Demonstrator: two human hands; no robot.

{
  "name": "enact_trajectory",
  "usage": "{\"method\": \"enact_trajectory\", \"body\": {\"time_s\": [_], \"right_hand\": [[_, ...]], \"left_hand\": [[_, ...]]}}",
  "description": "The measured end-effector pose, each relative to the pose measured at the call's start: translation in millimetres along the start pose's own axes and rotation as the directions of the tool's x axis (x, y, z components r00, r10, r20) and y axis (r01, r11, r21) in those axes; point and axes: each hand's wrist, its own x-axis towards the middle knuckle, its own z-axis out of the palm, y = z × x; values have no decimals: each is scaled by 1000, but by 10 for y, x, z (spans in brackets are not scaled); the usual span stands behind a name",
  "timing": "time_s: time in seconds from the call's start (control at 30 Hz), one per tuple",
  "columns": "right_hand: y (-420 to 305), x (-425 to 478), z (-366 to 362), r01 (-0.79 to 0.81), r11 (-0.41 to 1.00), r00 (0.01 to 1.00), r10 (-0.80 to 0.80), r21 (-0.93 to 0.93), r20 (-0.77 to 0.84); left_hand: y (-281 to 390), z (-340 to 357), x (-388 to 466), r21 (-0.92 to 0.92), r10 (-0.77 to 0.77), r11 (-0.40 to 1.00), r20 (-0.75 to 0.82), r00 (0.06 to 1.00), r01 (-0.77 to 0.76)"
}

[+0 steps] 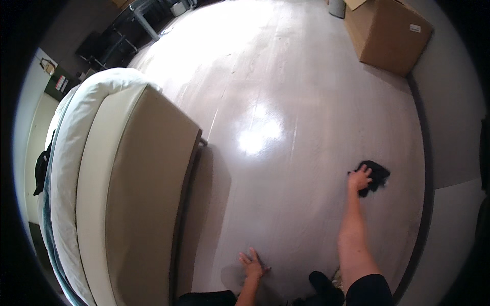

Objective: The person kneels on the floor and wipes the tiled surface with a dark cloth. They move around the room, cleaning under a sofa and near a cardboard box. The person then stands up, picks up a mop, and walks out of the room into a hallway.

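Note:
My right hand [360, 179] reaches out over a crumpled black cloth [377, 176] and presses it to the pale wood-look floor [264, 199]. The fingers lie over the cloth's left part, and its right edge is blurred. Nearer to me, my left hand [252, 266] rests on the floor with its fingers apart and nothing in it. A dark shoe [325, 287] shows at the bottom edge, between my two arms.
A cream bed base [141, 172] with white bedding [65, 172] stands on the left, one short leg [203, 142] showing. At the far right a cardboard box [398, 42] sits by the wall [449, 114], with dark baseboard [428, 164] below. A dark chair [107, 49] stands far left.

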Motion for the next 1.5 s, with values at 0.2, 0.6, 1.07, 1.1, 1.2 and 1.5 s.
{"method": "enact_trajectory", "body": {"time_s": [0.2, 0.6, 1.07, 1.1, 1.2, 1.5], "right_hand": [[104, -2864, 400, 974, -150, -207, -896, 172, 392], [-1224, -2538, 630, 596, 802, 802, -597, -51, -11], [-2006, -3356, 818, 992, 90, 76, -987, 92, 140], [-2106, -3461, 970, 917, 397, 398, -918, 25, -4], [-2196, -4335, 955, 915, 402, 399, -915, 44, 64], [-89, -5640, 669, 149, -785, -983, -185, 601, 3]], "left_hand": [[-216, -282, -1, -88, 58, 995, 187, 981, -42], [-53, -226, 111, -39, 38, 999, 277, 960, -28], [-175, -167, 70, -98, 8, 995, 127, 992, 4], [-104, -238, 17, -81, 43, 996, 120, 992, -34], [-65, -184, -32, -159, 66, 985, 10, 998, -64], [-273, 861, 287, -298, -13, 835, -851, 526, -462]]}}
